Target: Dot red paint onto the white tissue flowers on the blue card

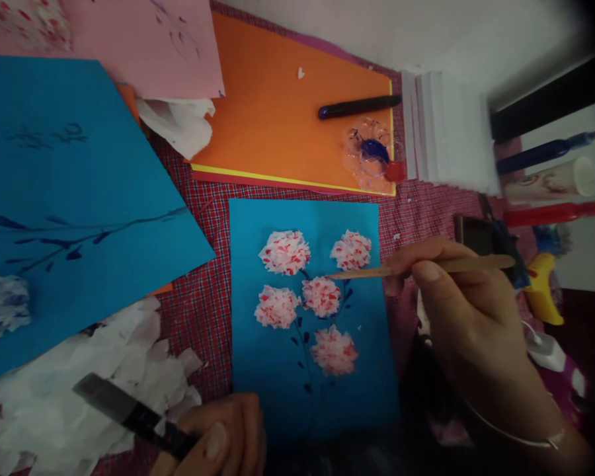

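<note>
My right hand [471, 317] pinches a slim wooden stick [480, 263]. The stick's narrow tip is at the top edge of the middle paper flower [321, 296]; whether it touches cannot be made out. Several such white flowers with red flecks stand out from a blue sheet [258, 383], with dark painted stems and leaves [306, 337] between them. At the sheet's lower left, my left hand [223, 433] is closed around a black, pen-like tool [129, 413] with a flat grey end pointing up and left. The sheet's bottom edge is lost in shadow.
White paper scraps [123, 344] are heaped at left, below another blue sheet [79, 172] with painted twigs. Beyond lie orange paper [268, 99], a black marker [359, 107] and a clear palette [354, 165] with blue paint. A paper stack [446, 125], paper cup [550, 180] and yellow tape dispenser [543, 291] occupy the right.
</note>
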`<state>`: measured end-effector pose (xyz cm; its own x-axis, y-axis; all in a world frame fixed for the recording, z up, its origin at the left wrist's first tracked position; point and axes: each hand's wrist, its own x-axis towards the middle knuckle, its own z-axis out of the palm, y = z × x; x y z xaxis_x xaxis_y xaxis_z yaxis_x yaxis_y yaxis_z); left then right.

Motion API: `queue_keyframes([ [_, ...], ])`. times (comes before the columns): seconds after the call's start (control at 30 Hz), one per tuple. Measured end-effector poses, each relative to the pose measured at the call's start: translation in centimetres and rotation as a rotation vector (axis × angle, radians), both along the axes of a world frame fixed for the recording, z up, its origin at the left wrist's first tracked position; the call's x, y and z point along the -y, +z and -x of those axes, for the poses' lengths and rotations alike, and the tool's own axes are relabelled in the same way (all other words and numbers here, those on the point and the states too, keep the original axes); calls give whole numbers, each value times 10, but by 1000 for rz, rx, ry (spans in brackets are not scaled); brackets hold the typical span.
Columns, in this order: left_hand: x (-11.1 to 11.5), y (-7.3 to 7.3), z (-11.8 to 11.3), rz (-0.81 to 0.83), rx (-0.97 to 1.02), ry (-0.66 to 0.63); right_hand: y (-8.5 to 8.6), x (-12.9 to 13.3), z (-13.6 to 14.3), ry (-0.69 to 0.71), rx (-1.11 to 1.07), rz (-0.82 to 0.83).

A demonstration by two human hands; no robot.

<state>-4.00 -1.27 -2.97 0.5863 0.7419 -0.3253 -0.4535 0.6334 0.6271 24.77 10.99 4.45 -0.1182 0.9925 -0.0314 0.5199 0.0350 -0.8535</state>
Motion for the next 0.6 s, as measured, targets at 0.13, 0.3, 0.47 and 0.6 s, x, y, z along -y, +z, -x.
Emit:
queue_keyframes([
  [0.13, 1, 3, -1, 13, -32, -4, 4, -1, 5, -7, -38, -26],
  [0.3, 0, 6, -1, 35, -16, 1, 9, -2, 14, 98, 11, -52],
  [0.47, -2, 3, -2, 41, 35, -25, 16, 1, 15, 107, 41, -54],
  [0.6, 0, 3, -2, 54, 15, -16, 11, -1, 14, 95, 64, -59],
])
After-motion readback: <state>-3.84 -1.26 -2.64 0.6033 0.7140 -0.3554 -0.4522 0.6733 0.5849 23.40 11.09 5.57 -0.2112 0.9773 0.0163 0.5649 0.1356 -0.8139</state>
